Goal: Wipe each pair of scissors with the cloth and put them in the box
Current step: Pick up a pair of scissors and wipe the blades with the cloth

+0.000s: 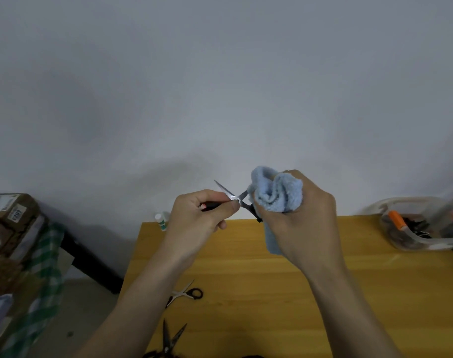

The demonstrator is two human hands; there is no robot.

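Scissors [231, 197] gripped open in left hand [199, 215]; right hand [297, 220] at 3 o'clock clutches bunched cloth [278, 193] over one blade.

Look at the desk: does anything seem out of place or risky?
Two scissors lie on the table with blades spread open, the nearer at the front edge, easy to knock off.

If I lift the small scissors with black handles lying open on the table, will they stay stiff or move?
The small scissors lie on the wooden table with blades spread, so they would probably pivot at the joint when lifted by one handle. They look thin and likely light. The bare metal blades may be slippery; a grip through the black handle loop seems safer.
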